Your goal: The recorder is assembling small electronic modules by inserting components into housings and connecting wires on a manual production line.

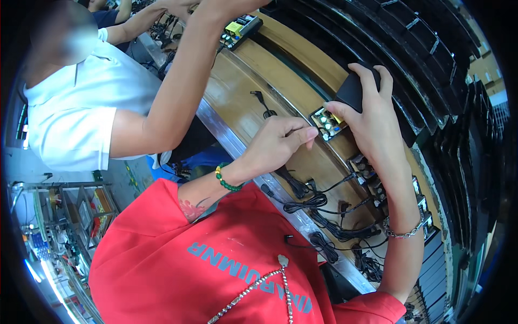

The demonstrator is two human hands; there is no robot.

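Observation:
My right hand (372, 110) grips a black plastic case cover (350, 90) between thumb and fingers, above the far side of the workbench. Just below it lies a small circuit board (327, 123) with yellow and pale components, seated in a black shell. My left hand (278, 141) is closed in a pinch at the board's left edge, where a thin black cable runs to it. Most of that cable is hidden by the fingers. Behind the left hand, a black cable with a barrel plug (259, 97) shows on the wooden surface.
Coiled black cables (307, 202) lie along the bench (237, 89) near me. Stacked black trays (415, 40) rise at the far right. Another open power board (237, 31) sits farther up the line. To my left, a co-worker in a white shirt (91, 97) reaches over the bench.

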